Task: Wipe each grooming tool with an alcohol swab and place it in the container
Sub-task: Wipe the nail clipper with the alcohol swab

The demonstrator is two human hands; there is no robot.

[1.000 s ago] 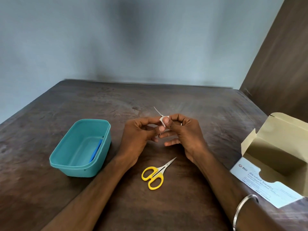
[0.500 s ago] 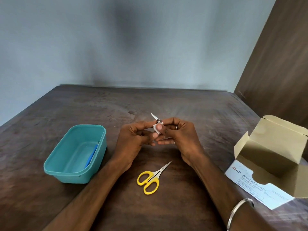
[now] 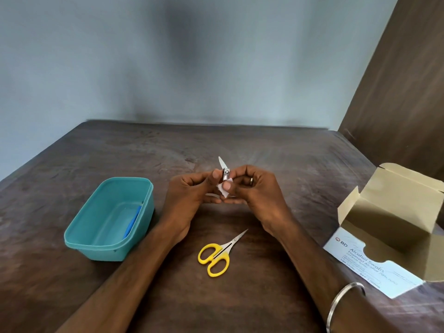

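Wide dark brown wooden table (image 3: 264,159) fills the lower frame, and at lower left sits the teal rectangular plastic container (image 3: 84,233), open-topped, with a slim blue tool (image 3: 132,221) lying against its right inner wall. Centre frame, both hands meet above the table: the left hand (image 3: 192,195) pinches the small silver metal nail clipper (image 3: 225,174), its lever blade swung out and pointing to the upper left, long axis near upright. The right hand (image 3: 254,188) curls around a white folded alcohol swab (image 3: 222,190), thumb pressing it to the clipper's lower body. The container lies down and left of the grip, nearer the left hand, so that hand looks best placed for the drop. Yellow-handled steel scissors (image 3: 217,255) wait below centre, tips aimed upper right.
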